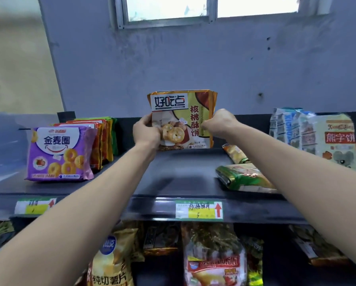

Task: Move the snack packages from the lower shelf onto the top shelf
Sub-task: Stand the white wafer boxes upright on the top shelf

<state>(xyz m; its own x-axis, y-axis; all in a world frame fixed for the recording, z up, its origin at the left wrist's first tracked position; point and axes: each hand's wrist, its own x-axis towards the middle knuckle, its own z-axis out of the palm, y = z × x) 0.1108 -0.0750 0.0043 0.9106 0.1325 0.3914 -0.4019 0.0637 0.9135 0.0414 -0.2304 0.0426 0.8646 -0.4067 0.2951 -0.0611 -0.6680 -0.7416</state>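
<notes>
A stack of walnut cookie packages (183, 118), gold-edged with cookies pictured on the front, stands upright at the middle back of the dark top shelf (173, 176). My left hand (146, 131) grips the stack's left side and my right hand (220, 122) grips its right side. Below the shelf edge, the lower shelf holds more snack bags, among them a yellow potato chip bag (111, 263) and a red and white bag (214, 263).
A purple ring-biscuit pack (59, 153) fronts a row of packs at the left. Green packs (245, 178) lie flat on the right, with bear-biscuit bags (336, 139) standing behind. Price labels (198, 210) line the shelf edge. A grey wall rises behind.
</notes>
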